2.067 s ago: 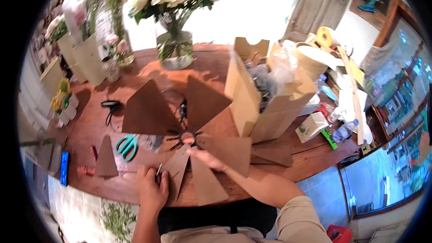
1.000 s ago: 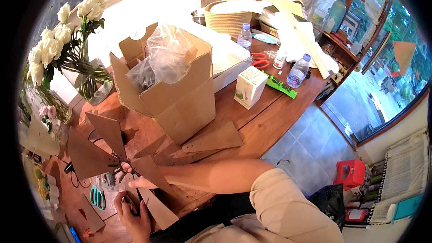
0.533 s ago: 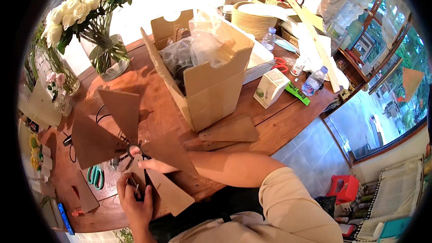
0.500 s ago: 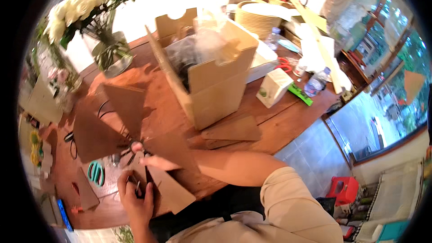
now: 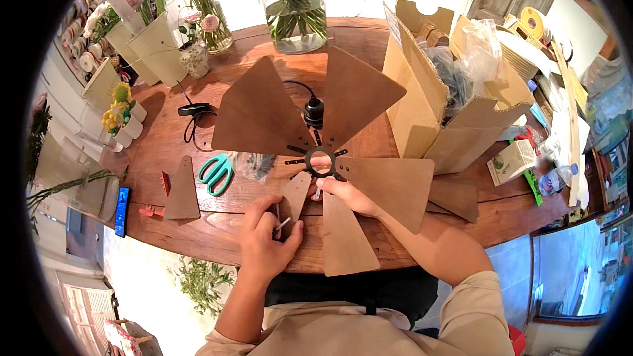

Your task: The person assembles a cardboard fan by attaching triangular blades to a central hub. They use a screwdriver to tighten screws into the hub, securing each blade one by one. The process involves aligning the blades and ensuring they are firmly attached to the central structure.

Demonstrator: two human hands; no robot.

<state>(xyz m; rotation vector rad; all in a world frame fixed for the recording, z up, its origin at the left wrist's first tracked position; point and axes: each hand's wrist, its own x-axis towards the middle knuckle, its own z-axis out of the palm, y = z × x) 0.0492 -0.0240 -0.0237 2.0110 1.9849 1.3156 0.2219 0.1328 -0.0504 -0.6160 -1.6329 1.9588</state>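
Note:
My right hand (image 5: 348, 196) closes its thumb and fingers on the lower edge of a black hub ring (image 5: 309, 162). Several flat brown blades (image 5: 390, 190) fan out from that ring, and small black brackets with holes stick out between them. In my left hand (image 5: 265, 236) is a loose brown blade (image 5: 295, 199), its narrow, holed end close below the ring. A thin metal tool (image 5: 282, 225) also shows between the left fingers; its kind is unclear. A small silver piece (image 5: 319, 192) lies by my right thumb, partly hidden.
Teal-handled scissors (image 5: 216, 174), a small plastic bag (image 5: 256, 166) and another brown blade (image 5: 184, 192) lie left of my hands. A black lamp socket (image 5: 314, 110) sits behind the ring. An open cardboard box (image 5: 455, 135) stands right, a glass vase (image 5: 297, 26) at the back.
The view has swung left and levelled, so the hands and blades now appear nearer the middle. Both hands keep their holds, with the loose blade close to the hub ring.

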